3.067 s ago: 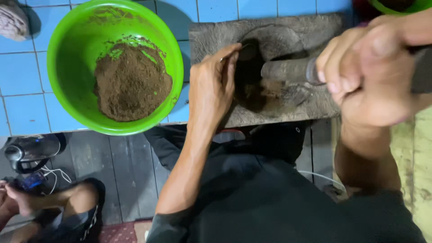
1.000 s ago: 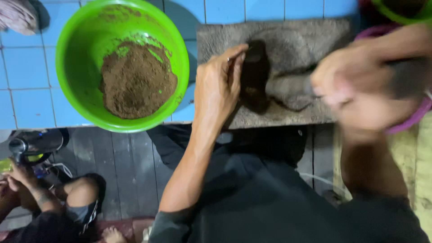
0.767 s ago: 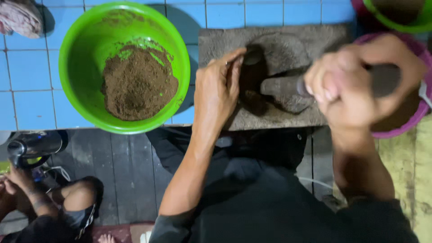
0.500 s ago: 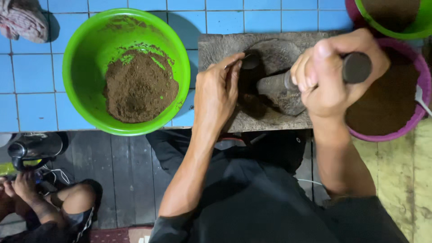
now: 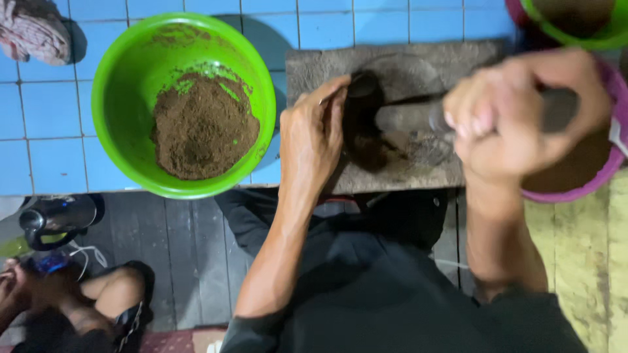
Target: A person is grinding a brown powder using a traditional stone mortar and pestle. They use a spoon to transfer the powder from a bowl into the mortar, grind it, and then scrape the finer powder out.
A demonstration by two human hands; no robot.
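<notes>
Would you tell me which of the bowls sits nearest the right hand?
The purple-rimmed bowl just beyond the right hand; the big green bowl lies past the left hand.

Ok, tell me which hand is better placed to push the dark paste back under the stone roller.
Left. The left hand already cups the dark paste on the grey stone slab; the right hand is busy gripping the stone roller.

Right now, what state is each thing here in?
green bowl: upright, partly filled with brown powder
stone slab: flat, dark paste on it
stone roller: lying on the slab, gripped by right hand
left hand: resting beside the paste
purple bowl: holds brown mass
</notes>
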